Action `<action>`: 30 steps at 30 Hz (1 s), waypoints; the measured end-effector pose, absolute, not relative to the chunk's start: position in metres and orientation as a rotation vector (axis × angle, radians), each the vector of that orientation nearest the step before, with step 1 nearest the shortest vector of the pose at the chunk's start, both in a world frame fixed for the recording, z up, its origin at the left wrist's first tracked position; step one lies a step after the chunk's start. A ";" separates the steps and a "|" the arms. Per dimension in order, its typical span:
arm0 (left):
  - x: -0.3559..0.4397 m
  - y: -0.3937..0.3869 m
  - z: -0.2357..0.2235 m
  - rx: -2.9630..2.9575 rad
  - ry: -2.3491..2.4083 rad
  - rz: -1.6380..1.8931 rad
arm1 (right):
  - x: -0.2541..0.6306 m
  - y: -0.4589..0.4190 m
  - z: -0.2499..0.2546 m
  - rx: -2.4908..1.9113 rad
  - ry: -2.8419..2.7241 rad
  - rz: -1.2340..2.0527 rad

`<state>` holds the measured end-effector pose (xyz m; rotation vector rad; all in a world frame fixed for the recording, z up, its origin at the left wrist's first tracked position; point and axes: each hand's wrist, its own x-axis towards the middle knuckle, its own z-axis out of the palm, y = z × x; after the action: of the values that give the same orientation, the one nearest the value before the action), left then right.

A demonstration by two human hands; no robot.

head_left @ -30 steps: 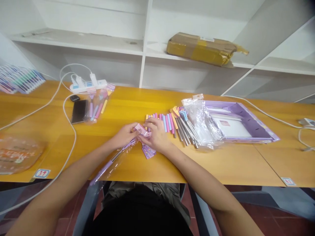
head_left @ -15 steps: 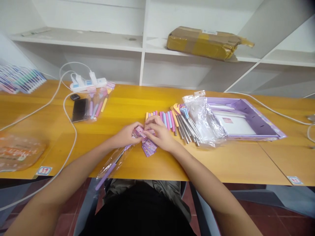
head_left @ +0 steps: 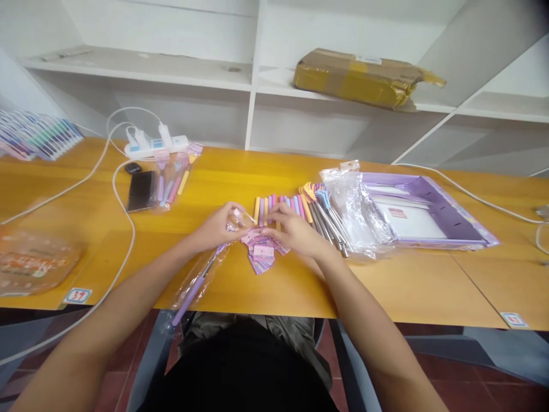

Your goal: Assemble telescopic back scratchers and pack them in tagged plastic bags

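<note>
My left hand (head_left: 221, 228) pinches the upper end of a clear plastic bag, whose mouth stands up beside its fingers. Inside the bag lies a back scratcher (head_left: 189, 298) with a purple handle and metal shaft, slanting down past the table's front edge. Over a loose pile of small pink and purple cards (head_left: 262, 252), my right hand (head_left: 297, 230) has thumb and fingers apart, its thumb close to the cards. Behind the hands, more back scratchers (head_left: 328, 220) lie in a row, with coloured handles and yellow, pink and blue claw heads.
Empty clear bags (head_left: 354, 209) overlap a purple tray-like box (head_left: 465, 237) on the right. Toward the left are bagged back scratchers (head_left: 174, 182), a phone (head_left: 141, 190), a power strip (head_left: 156, 147) and white cables. A taped carton (head_left: 351, 79) sits on the shelf.
My right hand has moved slightly right, away from my left hand. The cards between them are now more spread out, and the bag's mouth shows at my left fingers.
</note>
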<state>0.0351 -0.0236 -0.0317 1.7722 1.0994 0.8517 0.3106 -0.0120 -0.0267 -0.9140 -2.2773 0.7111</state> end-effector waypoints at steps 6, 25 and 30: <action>0.046 -0.034 -0.034 1.759 0.958 0.741 | 0.272 -0.027 -0.028 -0.887 -2.078 0.713; 0.035 -0.038 -0.014 1.582 0.657 0.271 | 0.346 0.016 -0.003 -0.875 -1.142 0.503; 0.034 -0.035 -0.015 1.651 0.609 0.231 | 0.335 0.008 -0.011 -0.737 -1.315 1.204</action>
<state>0.0340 -0.0346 -0.0146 1.6509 0.6089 0.2313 0.3346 0.0076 -0.0108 -0.7373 -1.3148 1.2040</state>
